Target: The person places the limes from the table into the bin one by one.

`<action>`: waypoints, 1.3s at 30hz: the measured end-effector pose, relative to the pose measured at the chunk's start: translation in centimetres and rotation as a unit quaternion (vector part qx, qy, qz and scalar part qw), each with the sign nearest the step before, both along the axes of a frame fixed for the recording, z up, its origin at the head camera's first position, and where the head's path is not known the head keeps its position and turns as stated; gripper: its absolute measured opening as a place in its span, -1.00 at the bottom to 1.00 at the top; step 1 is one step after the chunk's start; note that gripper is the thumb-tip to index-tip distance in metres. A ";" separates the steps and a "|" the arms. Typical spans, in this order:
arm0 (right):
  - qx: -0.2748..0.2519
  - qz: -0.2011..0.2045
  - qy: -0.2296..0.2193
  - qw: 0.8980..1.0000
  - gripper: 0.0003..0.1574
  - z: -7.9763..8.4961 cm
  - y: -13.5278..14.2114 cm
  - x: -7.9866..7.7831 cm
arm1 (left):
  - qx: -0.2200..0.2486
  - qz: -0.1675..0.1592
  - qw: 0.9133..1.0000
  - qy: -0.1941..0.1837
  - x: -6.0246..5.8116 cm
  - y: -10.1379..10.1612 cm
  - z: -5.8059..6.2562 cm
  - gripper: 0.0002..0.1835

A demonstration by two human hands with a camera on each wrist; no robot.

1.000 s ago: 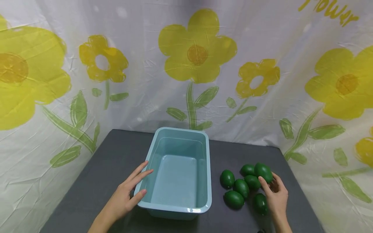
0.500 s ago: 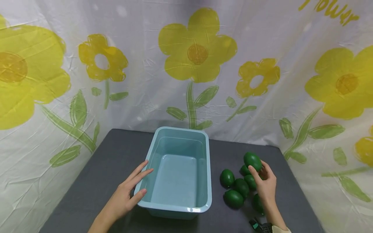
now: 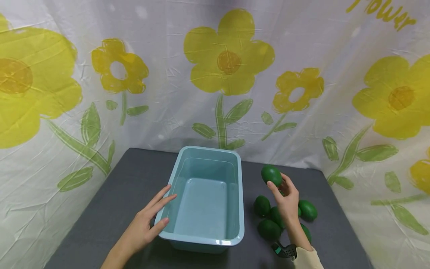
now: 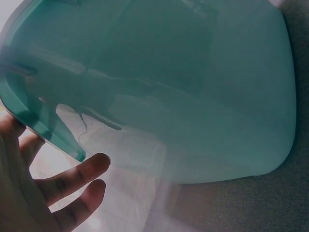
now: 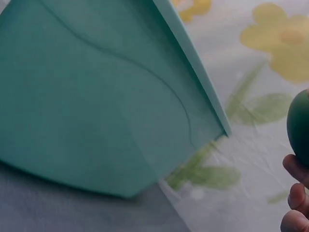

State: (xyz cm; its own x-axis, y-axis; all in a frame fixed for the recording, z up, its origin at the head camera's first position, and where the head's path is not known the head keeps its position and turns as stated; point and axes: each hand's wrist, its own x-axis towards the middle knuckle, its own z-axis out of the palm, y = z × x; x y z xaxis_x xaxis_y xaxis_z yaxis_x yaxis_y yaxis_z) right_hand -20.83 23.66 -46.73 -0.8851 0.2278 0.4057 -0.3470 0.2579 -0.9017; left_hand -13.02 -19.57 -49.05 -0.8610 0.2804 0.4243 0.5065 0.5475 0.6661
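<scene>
My right hand (image 3: pixel 288 200) pinches a dark green lime (image 3: pixel 271 175) between thumb and fingers, raised to the right of a light blue plastic basin (image 3: pixel 240 194). In the right wrist view the lime (image 5: pixel 300 128) shows at the right edge above the fingertips. Loosely spread, my left hand (image 3: pixel 145 224) rests on the basin's left rim, its fingers reaching over the edge. The left wrist view has the basin's outer wall (image 4: pixel 203 106) beside those fingers. Several more limes (image 3: pixel 270 229) lie on the table right of the basin, some partly hidden by my right hand and forearm.
The basin stands on a dark grey tabletop (image 3: pixel 134 179). A white cloth (image 3: pixel 161 112) printed with yellow flowers hangs behind and along both sides. A black strap with a green patch (image 3: pixel 283 250) is at my right wrist, below a cream sleeve.
The held lime and my right hand have moved left and away from me, over the pile toward the basin. A lime behind the hand now shows at the right. My left hand stays put.
</scene>
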 end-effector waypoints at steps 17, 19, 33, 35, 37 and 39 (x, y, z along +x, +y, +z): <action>0.013 0.087 0.018 0.996 -0.46 1.6 -6.0 -1.6 | -0.002 -0.003 1.000 0.007 0.1 -0.1 0.0 -0.33; 0.024 0.099 0.021 0.995 -0.45 1.8 -6.2 -1.7 | -0.001 -0.005 1.000 0.004 0.1 -0.1 0.0 -0.33; 0.157 0.150 0.032 0.976 -0.41 2.9 -7.1 -2.1 | -0.001 -0.006 1.000 0.004 0.1 -0.3 -0.1 -0.33; 0.165 0.149 0.036 0.974 -0.41 2.9 -7.1 -2.1 | -0.003 -0.005 1.000 0.003 0.1 -0.3 -0.1 -0.33; 0.166 0.148 0.034 0.974 -0.41 2.9 -7.1 -2.1 | -0.004 -0.006 1.000 0.001 0.1 -0.2 -0.2 -0.34; 0.166 0.146 0.033 0.975 -0.42 3.0 -7.1 -2.0 | -0.006 -0.006 1.000 0.000 0.1 -0.2 -0.2 -0.33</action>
State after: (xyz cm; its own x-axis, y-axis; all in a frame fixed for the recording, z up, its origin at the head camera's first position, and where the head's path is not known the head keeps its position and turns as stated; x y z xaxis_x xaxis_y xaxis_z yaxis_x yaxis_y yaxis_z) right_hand -22.86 16.60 -43.70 -0.8621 -0.1839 0.4722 -0.5037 0.4133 -0.7586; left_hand -12.95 -19.80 -49.23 -0.8571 0.2965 0.4213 0.5139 0.5489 0.6592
